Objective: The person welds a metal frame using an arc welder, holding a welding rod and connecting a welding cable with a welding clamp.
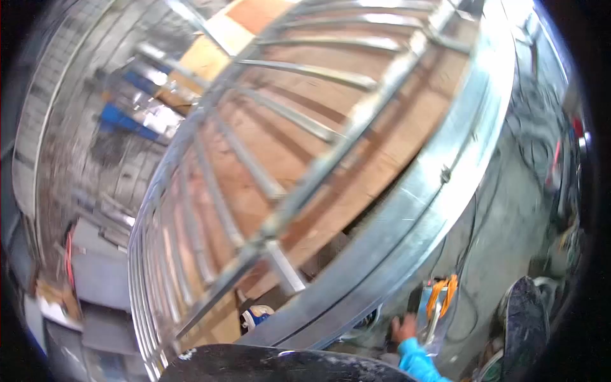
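Note:
My right hand [404, 328], in a bright blue sleeve [420, 361], is low in the view, right of centre. Its fingers are small and blurred, so I cannot make out whether they hold anything. Just to its right is a grey metal piece [434, 334] with an orange strap or cloth [442, 294] on it. Up and to the left spreads a large welded metal frame [318, 169] of parallel bars, over reddish-brown boards [312, 121]. A wide shiny metal beam [407, 210] runs along its near side. My left hand is out of view.
Dark cables [474, 235] trail over the grey floor [515, 210] at the right. A black curved edge [286, 364] fills the bottom, and another dark panel [526, 328] stands at lower right. Grey boxes or panels [102, 274] and blue items [124, 121] are at the left.

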The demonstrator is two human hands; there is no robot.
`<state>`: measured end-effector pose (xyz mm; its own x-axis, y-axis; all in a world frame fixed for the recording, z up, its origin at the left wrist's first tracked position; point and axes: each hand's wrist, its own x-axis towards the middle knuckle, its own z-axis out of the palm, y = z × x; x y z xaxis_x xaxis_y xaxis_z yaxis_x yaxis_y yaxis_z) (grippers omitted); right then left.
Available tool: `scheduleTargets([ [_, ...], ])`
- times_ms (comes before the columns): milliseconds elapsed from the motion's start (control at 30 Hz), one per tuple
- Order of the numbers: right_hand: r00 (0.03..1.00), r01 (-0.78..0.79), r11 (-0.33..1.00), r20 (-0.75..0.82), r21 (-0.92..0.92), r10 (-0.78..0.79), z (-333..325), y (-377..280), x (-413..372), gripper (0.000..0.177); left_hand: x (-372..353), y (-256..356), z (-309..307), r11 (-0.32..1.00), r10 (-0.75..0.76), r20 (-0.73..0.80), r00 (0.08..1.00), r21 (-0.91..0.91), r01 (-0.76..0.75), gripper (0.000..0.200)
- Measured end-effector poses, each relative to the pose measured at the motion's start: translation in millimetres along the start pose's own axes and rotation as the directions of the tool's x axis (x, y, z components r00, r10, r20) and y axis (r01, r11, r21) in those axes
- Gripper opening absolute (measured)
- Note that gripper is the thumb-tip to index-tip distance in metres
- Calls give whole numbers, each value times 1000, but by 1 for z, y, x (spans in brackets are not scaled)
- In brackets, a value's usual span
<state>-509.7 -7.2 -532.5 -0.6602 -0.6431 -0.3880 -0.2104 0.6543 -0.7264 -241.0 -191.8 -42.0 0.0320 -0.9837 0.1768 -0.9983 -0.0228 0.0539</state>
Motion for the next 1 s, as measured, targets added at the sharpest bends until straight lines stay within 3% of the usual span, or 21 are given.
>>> scheduleTargets([
  [33, 984, -57, 987, 178, 150, 30, -59, -73, -30, 51, -5, -9, -11, 999, -21, -7, 1000, -32, 20, 39],
  [67, 952, 39, 998, 302, 49, -52, -52, -71, -52, 47, -12, -18, -22, 997, -39, -19, 999, -63, 38, 38],
  [100, 829, 79, 988, 542, 130, -138, -61, -92, -68, 52, -16, -27, -31, 994, -59, -28, 998, -92, 56, 38],
  [167, 433, 78, 962, 861, 261, -269, -99, -154, -96, 57, -32, -41, -50, 986, -86, -58, 995, -150, 77, 36],
  [233, 122, 182, 891, 889, 417, -441, -151, -264, -118, 55, -44, -58, -60, 973, -112, -109, 988, -212, 87, 35],
  [267, 48, 225, 826, 840, 518, -540, -172, -319, -133, 55, -48, -64, -63, 964, -128, -132, 983, -248, 93, 34],
  [300, 40, 220, 733, 744, 644, -667, -187, -371, -150, 52, -50, -70, -63, 953, -135, -156, 979, -292, 84, 33],
  [333, 123, 207, 682, 673, 701, -729, -201, -409, -167, 49, -51, -75, -60, 939, -150, -178, 973, -334, 84, 32],
  [367, 115, 47, 652, 644, 757, -756, -193, -436, -176, 48, -52, -82, -56, 912, -142, -208, 968, -408, 46, 33],
  [400, 141, 127, 643, 628, 755, -765, -175, -448, -177, 57, -48, -83, -55, 881, -138, -239, 961, -473, 9, 33],
  [433, 220, -144, 640, 656, 754, -722, -168, -473, -194, 63, -49, -87, -63, 850, -132, -270, 954, -525, -31, 34],
  [467, 181, -185, 627, 653, 757, -735, -155, -488, -201, 70, -52, -92, -72, 793, -122, -234, 965, -608, -47, 34],
  [567, 302, -181, 639, 661, 747, -687, -139, -519, -248, 64, -74, -96, -88, 563, -71, -109, 992, -825, -50, 33],
  [600, 283, -240, 564, 613, 790, -738, -138, -529, -269, 66, -81, -97, -94, 476, -42, -73, 996, -878, -45, 33],
  [633, 294, -131, 574, 585, 808, -756, -139, -536, -282, 67, -85, -98, -101, 389, -12, -47, 999, -921, -39, 34],
  [700, 286, 75, 586, 545, 807, -788, -137, -546, -303, 69, -84, -93, -122, 348, 35, -63, 997, -935, -71, 33],
  [733, 376, 125, 573, 495, 810, -783, -127, -548, -310, 69, -89, -96, -127, 333, 50, -68, 996, -939, -81, 33],
  [833, 371, 286, 545, 433, 788, -822, -121, -558, -321, 64, -90, -123, -124, 282, 267, -81, 960, -946, -158, 33],
  [900, 395, 147, 575, 485, 805, -780, -130, -572, -325, 64, -94, -134, -134, 290, 216, -78, 973, -947, -141, 32],
  [933, 402, 77, 596, 522, 799, -752, -136, -578, -319, 65, -94, -149, -124, 223, 240, -89, 967, -964, -144, 32],
  [1000, 500, 182, 536, 392, 824, -772, -146, -595, -296, 71, -99, -179, -131, 170, 205, -143, 968, -969, -179, 33],
])
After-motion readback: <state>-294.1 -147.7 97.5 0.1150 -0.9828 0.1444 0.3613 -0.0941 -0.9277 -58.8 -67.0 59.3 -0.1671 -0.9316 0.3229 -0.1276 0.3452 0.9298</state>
